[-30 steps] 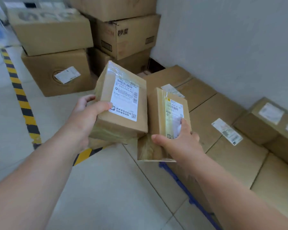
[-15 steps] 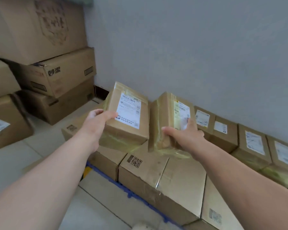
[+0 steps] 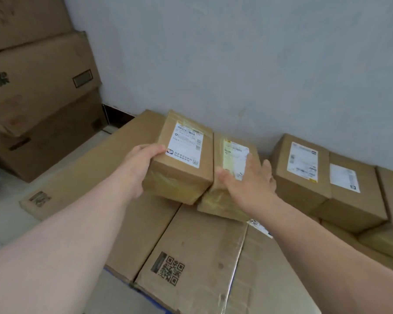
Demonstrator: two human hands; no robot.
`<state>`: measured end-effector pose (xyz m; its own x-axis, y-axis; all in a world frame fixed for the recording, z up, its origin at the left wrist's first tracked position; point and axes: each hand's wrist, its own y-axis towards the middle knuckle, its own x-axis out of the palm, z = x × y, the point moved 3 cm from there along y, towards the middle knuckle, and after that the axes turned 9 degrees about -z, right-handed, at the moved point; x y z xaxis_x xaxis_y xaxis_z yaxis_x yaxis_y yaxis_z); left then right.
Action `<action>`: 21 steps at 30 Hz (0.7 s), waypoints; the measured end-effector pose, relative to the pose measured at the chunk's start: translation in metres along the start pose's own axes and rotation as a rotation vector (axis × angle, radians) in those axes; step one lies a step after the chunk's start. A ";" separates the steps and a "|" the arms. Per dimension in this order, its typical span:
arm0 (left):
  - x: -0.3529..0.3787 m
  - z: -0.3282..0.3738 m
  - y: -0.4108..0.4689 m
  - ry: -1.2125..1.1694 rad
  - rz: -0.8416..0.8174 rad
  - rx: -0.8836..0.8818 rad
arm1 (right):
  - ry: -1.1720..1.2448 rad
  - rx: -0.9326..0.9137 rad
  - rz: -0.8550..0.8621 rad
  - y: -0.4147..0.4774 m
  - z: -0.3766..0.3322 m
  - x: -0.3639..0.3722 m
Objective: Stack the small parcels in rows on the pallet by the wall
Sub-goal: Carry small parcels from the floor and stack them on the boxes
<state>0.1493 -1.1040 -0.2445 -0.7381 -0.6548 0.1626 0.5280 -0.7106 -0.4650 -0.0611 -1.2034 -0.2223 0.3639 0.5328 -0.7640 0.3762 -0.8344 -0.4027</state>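
Observation:
Two small brown parcels with white labels are over the layer of big cartons (image 3: 197, 250) on the blue pallet (image 3: 118, 275) by the wall. My left hand (image 3: 138, 171) grips the left parcel (image 3: 182, 168) at its left end, thumb on top, and holds it tilted against its neighbour. The right parcel (image 3: 227, 198) lies on the cartons, with my right hand (image 3: 250, 184) resting on its top, fingers stretched out over the label. A row of small parcels (image 3: 302, 171) stands against the wall just to the right.
The grey wall (image 3: 236, 64) runs close behind the parcels. A stack of large cartons (image 3: 39, 87) stands at the left on the pale floor (image 3: 7, 211). A narrow gap separates the right parcel from the row.
Both hands carried the parcels forward and down to the cartons by the wall. The right parcel now lies flat on them and my right hand's fingers have straightened on top.

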 end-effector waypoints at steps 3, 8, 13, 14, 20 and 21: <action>0.016 -0.012 0.030 0.072 -0.012 -0.033 | -0.379 -0.149 -0.089 0.009 0.018 0.019; 0.017 -0.024 0.054 0.331 -0.147 -0.176 | -0.712 -0.222 -0.009 0.029 0.032 0.028; 0.027 -0.017 0.072 0.403 -0.110 -0.030 | -0.692 -0.221 0.044 0.049 0.029 0.027; 0.030 -0.015 0.076 0.429 -0.082 0.015 | -0.679 -0.220 0.060 0.053 0.028 0.026; 0.058 -0.006 0.099 0.595 -0.028 0.175 | -0.651 -0.195 0.117 0.072 0.029 0.019; 0.063 -0.005 0.103 0.605 -0.034 0.197 | -0.648 -0.189 0.120 0.076 0.029 0.018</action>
<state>0.1550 -1.2177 -0.2867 -0.8324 -0.4105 -0.3722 0.5245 -0.8003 -0.2904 -0.0510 -1.2613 -0.2808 -0.1492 0.1971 -0.9689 0.5286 -0.8123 -0.2467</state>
